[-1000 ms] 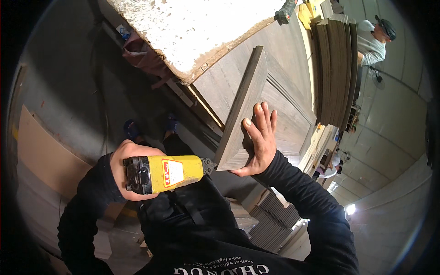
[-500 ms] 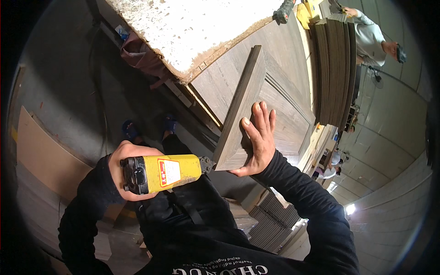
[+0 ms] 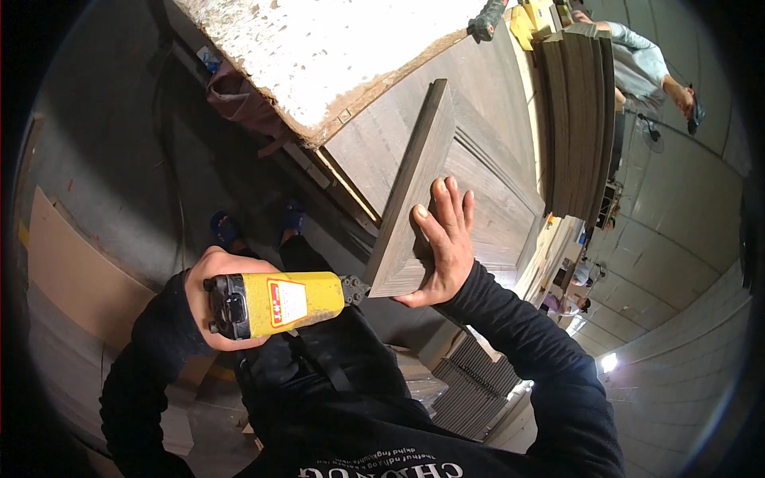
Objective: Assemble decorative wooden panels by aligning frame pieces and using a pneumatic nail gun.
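A yellow nail gun (image 3: 319, 299) with a black end cap is in my left hand (image 3: 201, 296), which wraps round it from behind; most of the fingers are hidden under its body. Its dark metal nose meets the near corner of a framed wood-grain door panel (image 3: 410, 191), at the panel's edge. On the face of that panel, close to the same corner, lies my right hand (image 3: 450, 255), with fingers stretched and spread and the thumb reaching along the near end. The panel rests on a wood-grain sheet (image 3: 374, 127) and sticks out past its edge.
A thick pale board (image 3: 319, 64) lies beyond, with a black-handled tool (image 3: 486, 22) at its corner. Stacked dark panels (image 3: 575, 119) stand at the right, near another person (image 3: 637, 68). More slats (image 3: 478, 386) lie below my right arm; a brown sheet (image 3: 80, 271) leans at the left.
The panel, the nail gun and both hands appear slightly farther left, along with the surroundings. Nose and corner remain together. The other person at the upper right has shifted posture.
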Motion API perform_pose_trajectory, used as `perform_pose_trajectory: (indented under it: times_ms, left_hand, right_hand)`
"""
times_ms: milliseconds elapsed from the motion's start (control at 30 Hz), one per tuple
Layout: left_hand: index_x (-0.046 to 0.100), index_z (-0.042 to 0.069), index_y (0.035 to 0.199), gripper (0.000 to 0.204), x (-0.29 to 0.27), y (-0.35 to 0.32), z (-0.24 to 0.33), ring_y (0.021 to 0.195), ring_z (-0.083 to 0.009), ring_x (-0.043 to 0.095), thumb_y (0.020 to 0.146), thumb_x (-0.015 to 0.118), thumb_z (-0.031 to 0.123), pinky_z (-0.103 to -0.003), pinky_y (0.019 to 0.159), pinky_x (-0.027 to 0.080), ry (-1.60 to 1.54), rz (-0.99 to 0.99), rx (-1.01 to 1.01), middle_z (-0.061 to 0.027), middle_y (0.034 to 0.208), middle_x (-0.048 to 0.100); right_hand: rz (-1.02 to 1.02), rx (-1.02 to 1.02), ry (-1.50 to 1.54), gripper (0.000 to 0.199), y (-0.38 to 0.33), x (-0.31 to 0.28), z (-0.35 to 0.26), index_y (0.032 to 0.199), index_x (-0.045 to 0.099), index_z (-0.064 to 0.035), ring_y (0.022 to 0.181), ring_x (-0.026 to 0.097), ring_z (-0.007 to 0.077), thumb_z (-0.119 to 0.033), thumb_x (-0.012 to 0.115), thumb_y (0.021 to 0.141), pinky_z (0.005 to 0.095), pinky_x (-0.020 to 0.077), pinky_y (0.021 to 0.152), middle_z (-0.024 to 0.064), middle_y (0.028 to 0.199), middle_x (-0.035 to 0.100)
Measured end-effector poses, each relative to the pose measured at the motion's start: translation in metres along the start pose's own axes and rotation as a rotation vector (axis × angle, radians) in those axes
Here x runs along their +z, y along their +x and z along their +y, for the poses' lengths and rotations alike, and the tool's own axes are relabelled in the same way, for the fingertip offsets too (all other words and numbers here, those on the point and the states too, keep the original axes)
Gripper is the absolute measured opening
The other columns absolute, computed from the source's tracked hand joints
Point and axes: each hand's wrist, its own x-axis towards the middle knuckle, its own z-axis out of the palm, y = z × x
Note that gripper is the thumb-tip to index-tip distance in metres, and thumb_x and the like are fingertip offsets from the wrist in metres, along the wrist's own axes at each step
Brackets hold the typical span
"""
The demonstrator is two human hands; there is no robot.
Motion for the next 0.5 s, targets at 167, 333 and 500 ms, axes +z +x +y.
perform_pose_trajectory:
  times_ms: [167,333,500]
  left_hand:
    - [0.061,-0.002,0.087,0.037,0.0,0.001,0.002,0.068,-0.0189,0.064,0.056,0.074,0.014,-0.023,0.063,0.049,0.01,-0.003,-0.01,-0.0123,0.081,0.065]
    - [0.06,-0.001,0.084,0.031,0.027,-0.008,0.032,0.063,-0.0208,0.063,0.06,0.073,0.015,-0.024,0.061,0.048,-0.015,0.5,-0.034,-0.0108,0.075,0.064]
    - [0.061,-0.001,0.09,0.035,0.014,0.007,0.123,0.074,-0.0211,0.064,0.061,0.074,0.014,-0.027,0.068,0.049,0.556,0.269,-0.045,-0.0137,0.081,0.065]
  right_hand:
    - [-0.013,0.011,-0.011,0.102,0.0,-0.004,-0.003,0.13,0.039,-0.0143,0.133,0.01,0.0386,-0.068,0.065,0.047,0.0564,-0.0039,0.102,0.0216,0.142,0.019]
    - [-0.055,0.026,-0.021,0.099,0.004,-0.024,-0.011,0.132,0.036,-0.0139,0.133,0.008,0.039,-0.062,0.065,0.051,0.0578,-0.0028,0.101,0.0214,0.141,0.019]
    - [-0.129,0.056,-0.005,0.102,0.008,-0.024,-0.009,0.136,0.029,-0.0191,0.133,0.007,0.0372,-0.055,0.068,0.049,0.0626,0.0005,0.099,0.0159,0.144,0.016]
